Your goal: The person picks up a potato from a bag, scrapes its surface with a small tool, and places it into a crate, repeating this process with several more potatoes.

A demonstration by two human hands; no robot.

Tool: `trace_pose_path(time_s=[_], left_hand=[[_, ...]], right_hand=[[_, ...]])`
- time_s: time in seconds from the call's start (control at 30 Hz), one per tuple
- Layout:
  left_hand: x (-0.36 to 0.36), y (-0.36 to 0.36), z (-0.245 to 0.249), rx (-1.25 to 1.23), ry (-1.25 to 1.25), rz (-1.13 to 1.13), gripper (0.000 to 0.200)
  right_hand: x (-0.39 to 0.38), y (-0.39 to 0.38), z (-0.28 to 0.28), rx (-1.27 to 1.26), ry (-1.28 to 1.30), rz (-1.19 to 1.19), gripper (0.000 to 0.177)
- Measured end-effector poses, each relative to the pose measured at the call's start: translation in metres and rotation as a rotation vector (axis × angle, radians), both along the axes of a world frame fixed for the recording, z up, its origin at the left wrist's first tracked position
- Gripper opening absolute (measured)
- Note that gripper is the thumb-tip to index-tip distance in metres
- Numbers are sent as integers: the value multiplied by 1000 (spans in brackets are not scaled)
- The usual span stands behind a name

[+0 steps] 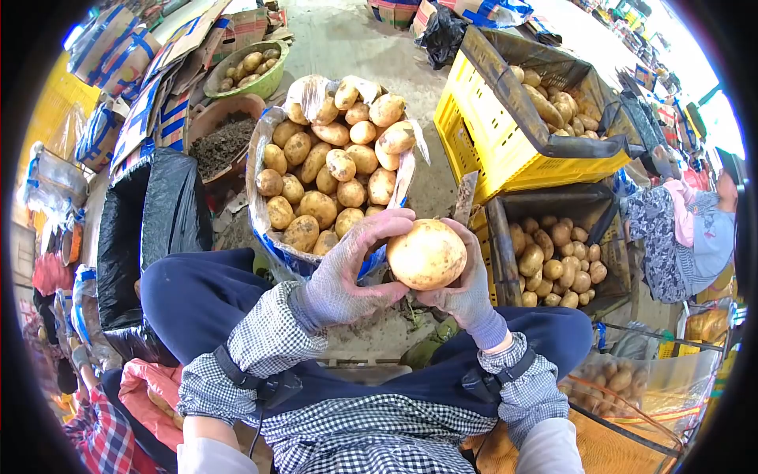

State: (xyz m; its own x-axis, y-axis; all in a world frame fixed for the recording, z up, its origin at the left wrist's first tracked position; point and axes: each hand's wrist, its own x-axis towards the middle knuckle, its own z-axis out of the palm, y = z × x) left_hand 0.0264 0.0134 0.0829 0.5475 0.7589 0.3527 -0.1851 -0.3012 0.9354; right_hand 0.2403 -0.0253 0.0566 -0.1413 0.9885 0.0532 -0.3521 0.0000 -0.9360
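Observation:
A large round potato (427, 254) with a few dirt marks is held up between my two gloved hands, above my lap. My left hand (353, 272) curves around its left side, thumb below and fingers over the top. On the other side my right hand (467, 288) closes against its right and lower edge. Just beyond the hands stands a lined box (259, 201) heaped with potatoes (335, 170). The inner palms and some fingertips are hidden behind the held potato.
At the right are a yellow crate (470, 118) and a dark-lined crate (500, 237), both with potatoes. A black-lined bin (174, 205), a soil-filled basin (225, 142) and a green basin (268, 83) are to the left. People sit at both sides.

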Motion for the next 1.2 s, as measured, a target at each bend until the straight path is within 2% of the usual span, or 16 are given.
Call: trace_pose_path(time_s=[0.1, 0.23, 0.3, 0.43, 0.57, 0.63, 0.7, 0.73, 0.77, 0.87, 0.93, 0.97, 1.0, 1.03, 1.1, 1.2], left_hand=[[0, -1, -1, 120, 121, 30, 73], [20, -7, -38, -365, -171, -32, 54], [19, -2, -53, -508, -85, -34, 54], [0, 51, -48, -538, 772, 321, 58], [-44, 133, -116, -584, 896, 702, 79], [-37, 161, -100, -864, 800, 667, 86], [-29, 197, -157, -556, 1079, 876, 96], [-26, 213, -169, -680, 1003, 823, 100], [-10, 213, -135, -718, 1118, 807, 96], [-13, 237, -154, -906, 1088, 752, 89], [-27, 253, -191, -828, 982, 625, 83], [-14, 227, -126, -995, 768, 789, 77], [-19, 216, -108, -1114, 597, 719, 74], [-30, 211, -100, -1223, 424, 649, 71], [-53, 205, -136, -1203, -113, 353, 42], [-52, 162, -78, -1239, -312, 22, 39]], right_hand=[[2, -1, 7, 45, -26, -4, 107], [22, -2, -22, -284, 8, 216, 95], [24, -5, -29, -418, 215, 131, 78], [41, 0, -27, -475, 316, -192, 61], [79, 24, 9, -309, 305, -384, 63], [82, 52, 52, -229, 125, -517, 77], [99, 85, 85, -171, 129, -472, 74], [115, 113, 85, -55, 177, -518, 69], [133, 133, 88, -12, 263, -468, 66], [153, 161, 102, 8, 374, -445, 63], [150, 148, 83, 48, 279, -374, 63], [133, 131, 76, 48, 209, -360, 58], [117, 114, 70, 49, 139, -346, 54], [100, 97, 64, 52, 69, -333, 49], [77, 73, 47, -208, 98, -432, 47], [46, 59, 29, -135, -82, -267, 54]])
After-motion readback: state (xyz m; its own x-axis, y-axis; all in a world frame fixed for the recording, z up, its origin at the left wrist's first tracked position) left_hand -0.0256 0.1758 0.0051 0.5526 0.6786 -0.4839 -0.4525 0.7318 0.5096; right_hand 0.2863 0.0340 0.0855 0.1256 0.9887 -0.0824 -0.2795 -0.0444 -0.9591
